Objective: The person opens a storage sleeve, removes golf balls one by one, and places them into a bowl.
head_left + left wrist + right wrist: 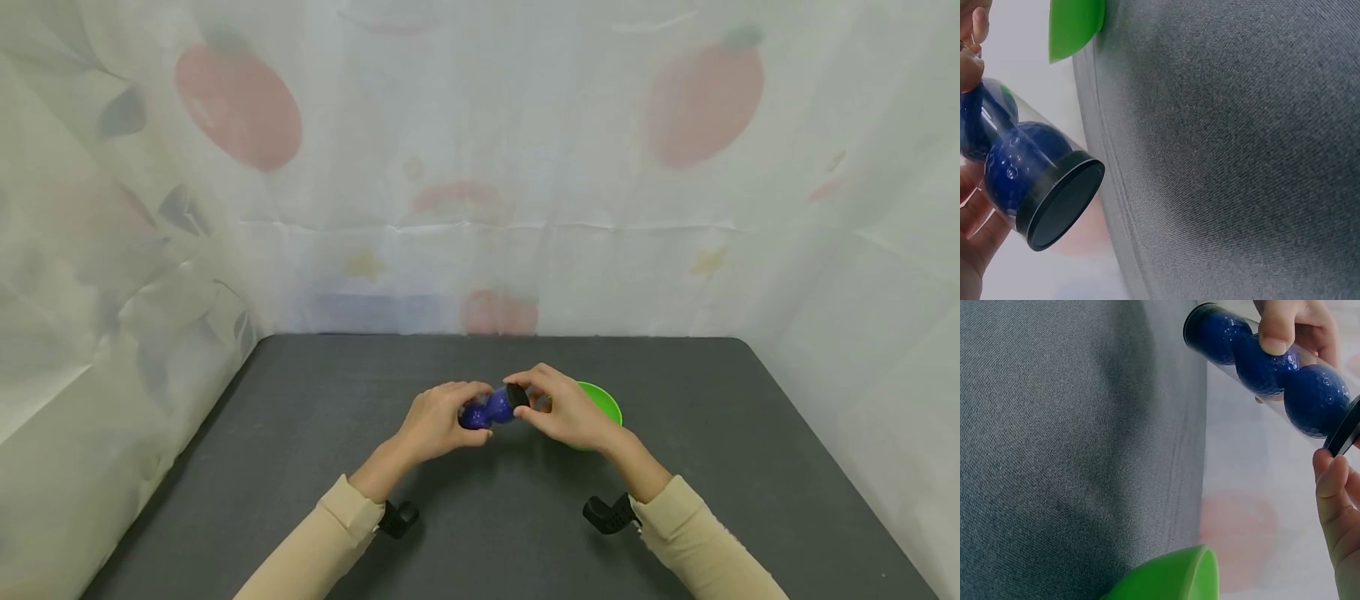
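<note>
A clear plastic tube (489,409) with three dark blue balls inside is held level above the table, between both hands. My left hand (444,414) grips the tube's body, thumb on top (1277,328). My right hand (553,402) pinches the black cap (517,395) at the tube's right end. In the left wrist view the tube (1013,159) and that black cap (1063,205) fill the left side. The right wrist view shows the tube (1260,359) with a second black cap (1192,322) at its far end, and a right fingertip (1338,500) by the near cap.
A green bowl (606,402) stands on the dark grey table (315,433) just behind and right of my right hand. Its rim also shows in both wrist views: green bowl (1075,25), green bowl (1175,578). Printed white curtains close in three sides.
</note>
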